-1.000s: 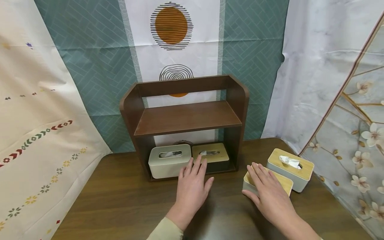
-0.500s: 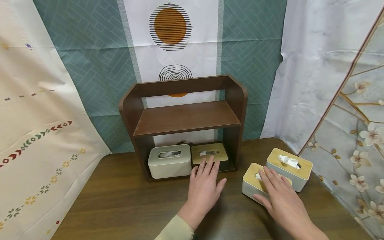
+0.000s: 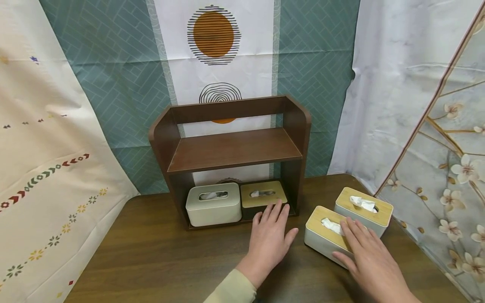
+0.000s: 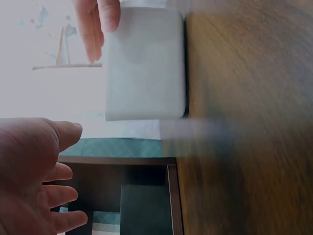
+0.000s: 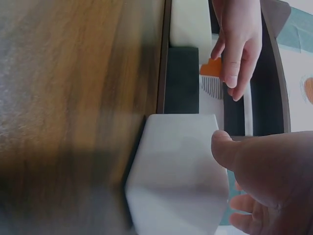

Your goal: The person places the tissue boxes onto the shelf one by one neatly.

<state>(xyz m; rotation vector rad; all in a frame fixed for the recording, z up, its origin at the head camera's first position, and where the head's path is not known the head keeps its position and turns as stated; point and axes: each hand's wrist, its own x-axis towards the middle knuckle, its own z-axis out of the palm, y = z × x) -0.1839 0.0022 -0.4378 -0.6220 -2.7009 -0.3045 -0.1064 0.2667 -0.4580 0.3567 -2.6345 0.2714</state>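
My left hand [image 3: 270,237] hovers with its fingers extended, in front of the black tissue box [image 3: 261,198] with a wooden lid on the lower shelf. To the right, my right hand [image 3: 369,254] is spread over the near end of a pale grey tissue box [image 3: 323,240] with a wooden lid; whether it touches the box I cannot tell. In the right wrist view its thumb lies along the top edge of this pale box [image 5: 181,166]. Another wood-lidded tissue box [image 3: 363,206] stands just behind. A cream tissue box [image 3: 214,206] sits left of the black one.
A dark brown two-tier shelf [image 3: 235,149] stands at the back of the wooden table [image 3: 159,256]. Its upper board bears nothing. Patterned cloths [image 3: 314,105] hang behind and on both sides.
My left hand has moved right, from between the two shelved boxes to the front of the black one. My right hand has slid right and closer, uncovering more of the front box's lid.
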